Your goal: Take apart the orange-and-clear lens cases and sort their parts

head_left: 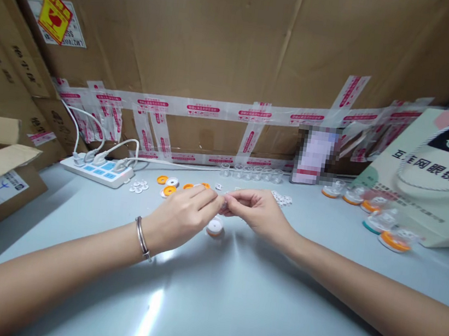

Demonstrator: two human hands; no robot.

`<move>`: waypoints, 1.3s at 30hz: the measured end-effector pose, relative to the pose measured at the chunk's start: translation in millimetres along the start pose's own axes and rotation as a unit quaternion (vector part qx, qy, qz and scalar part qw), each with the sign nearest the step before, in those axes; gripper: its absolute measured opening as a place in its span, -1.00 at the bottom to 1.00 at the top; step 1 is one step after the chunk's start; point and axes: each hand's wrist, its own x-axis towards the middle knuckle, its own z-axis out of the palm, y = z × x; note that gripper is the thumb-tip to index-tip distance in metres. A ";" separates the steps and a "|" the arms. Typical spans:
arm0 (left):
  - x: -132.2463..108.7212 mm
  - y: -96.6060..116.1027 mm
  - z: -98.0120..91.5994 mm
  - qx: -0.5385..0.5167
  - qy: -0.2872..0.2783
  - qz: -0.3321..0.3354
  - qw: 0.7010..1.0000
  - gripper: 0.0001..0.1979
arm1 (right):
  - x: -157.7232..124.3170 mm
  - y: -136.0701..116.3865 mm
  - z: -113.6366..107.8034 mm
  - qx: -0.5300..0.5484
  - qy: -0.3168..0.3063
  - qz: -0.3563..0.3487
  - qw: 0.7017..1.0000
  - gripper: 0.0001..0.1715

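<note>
"Between the left hand [191, 211] and the right hand [255, 209], what's there?"

"A tiny, mostly hidden piece [224, 204], pinched by the right. The left's fingers curl narrowly beside it; I can't tell whether they grip it too."

"And on their near side?"

"A round white piece with an orange base [215, 226], on the pale blue table [231, 306]."

"Beyond them?"

"A row of clear plastic cups [253, 173]."
</note>
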 end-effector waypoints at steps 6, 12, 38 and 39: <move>2.2 -5.4 -3.4 -0.062 0.008 -0.034 0.997 -0.80 | 0.1 -1.4 -2.7 0.041 -0.014 0.024 0.999 -0.72; 3.5 -7.7 -1.0 -0.096 0.001 -0.063 0.993 -0.81 | -0.2 -5.5 -2.5 0.074 0.014 0.079 0.994 -0.67; -5.6 -2.2 15.9 -0.058 0.038 -0.082 0.994 -0.81 | -1.5 3.8 5.3 -0.097 0.005 -0.028 0.995 -0.70; -5.8 -1.8 16.1 -0.059 0.039 -0.079 0.994 -0.80 | -1.1 5.5 5.4 -0.092 0.009 -0.023 0.995 -0.69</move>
